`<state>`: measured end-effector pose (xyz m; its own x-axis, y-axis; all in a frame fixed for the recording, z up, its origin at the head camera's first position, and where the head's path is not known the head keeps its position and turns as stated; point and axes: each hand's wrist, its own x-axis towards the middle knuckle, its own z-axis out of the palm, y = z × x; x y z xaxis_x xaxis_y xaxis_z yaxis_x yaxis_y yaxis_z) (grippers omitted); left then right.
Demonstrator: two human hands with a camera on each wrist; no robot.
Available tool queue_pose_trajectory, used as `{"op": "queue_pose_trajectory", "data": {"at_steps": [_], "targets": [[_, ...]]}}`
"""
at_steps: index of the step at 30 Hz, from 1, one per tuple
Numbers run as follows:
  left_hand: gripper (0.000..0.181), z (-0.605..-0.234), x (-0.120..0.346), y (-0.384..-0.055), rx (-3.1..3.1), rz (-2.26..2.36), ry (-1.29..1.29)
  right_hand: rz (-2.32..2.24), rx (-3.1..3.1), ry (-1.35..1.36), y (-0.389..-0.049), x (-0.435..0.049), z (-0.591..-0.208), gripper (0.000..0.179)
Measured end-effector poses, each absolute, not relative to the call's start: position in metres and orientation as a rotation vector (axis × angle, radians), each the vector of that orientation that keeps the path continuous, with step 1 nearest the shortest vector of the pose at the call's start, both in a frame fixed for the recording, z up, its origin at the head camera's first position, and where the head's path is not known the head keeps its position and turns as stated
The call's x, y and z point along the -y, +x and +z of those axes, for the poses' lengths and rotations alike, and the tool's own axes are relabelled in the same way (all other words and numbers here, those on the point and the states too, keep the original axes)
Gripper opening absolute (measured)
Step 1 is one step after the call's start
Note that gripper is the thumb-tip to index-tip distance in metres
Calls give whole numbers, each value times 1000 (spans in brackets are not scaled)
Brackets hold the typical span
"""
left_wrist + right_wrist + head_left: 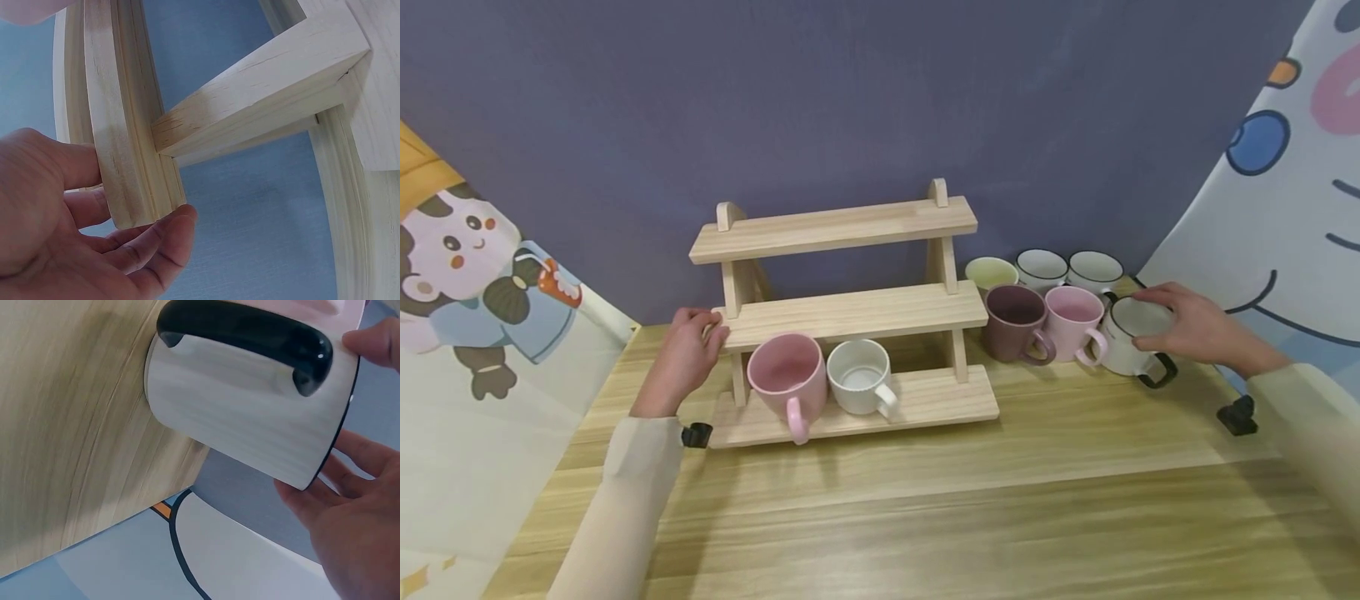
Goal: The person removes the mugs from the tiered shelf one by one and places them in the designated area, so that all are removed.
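My left hand [683, 358] grips the left end of the middle board of a three-tier wooden display rack [850, 315]. In the left wrist view its thumb and fingers [178, 240] wrap round the board's end. At the right, my right hand [1197, 327] holds a white mug [1123, 354] with a black rim and black handle. The right wrist view shows the thumb and fingers around that mug's [244, 412] rim, its base close to the table. On the bottom tier stand a large pink mug [781, 387] and a small white mug [861, 387], handles toward me.
Beside the held mug stand a pink mug [1070, 333] and a dark plum mug [1011, 333]. Behind them are a yellow-green mug [988, 279] and two white, black-rimmed mugs, one in the middle [1037, 279]. A dark blue wall [850, 100] backs the wooden table [925, 517].
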<state>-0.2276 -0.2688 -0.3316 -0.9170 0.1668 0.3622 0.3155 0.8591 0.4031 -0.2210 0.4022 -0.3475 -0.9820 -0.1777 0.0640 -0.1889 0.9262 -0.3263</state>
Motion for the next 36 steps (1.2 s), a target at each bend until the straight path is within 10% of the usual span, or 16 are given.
{"op": "queue_pose_trajectory", "data": {"at_steps": [36], "targets": [[34,-327,267,-226,2735,-658,-326,565,2741,722,-209,-315,-304,60]]}}
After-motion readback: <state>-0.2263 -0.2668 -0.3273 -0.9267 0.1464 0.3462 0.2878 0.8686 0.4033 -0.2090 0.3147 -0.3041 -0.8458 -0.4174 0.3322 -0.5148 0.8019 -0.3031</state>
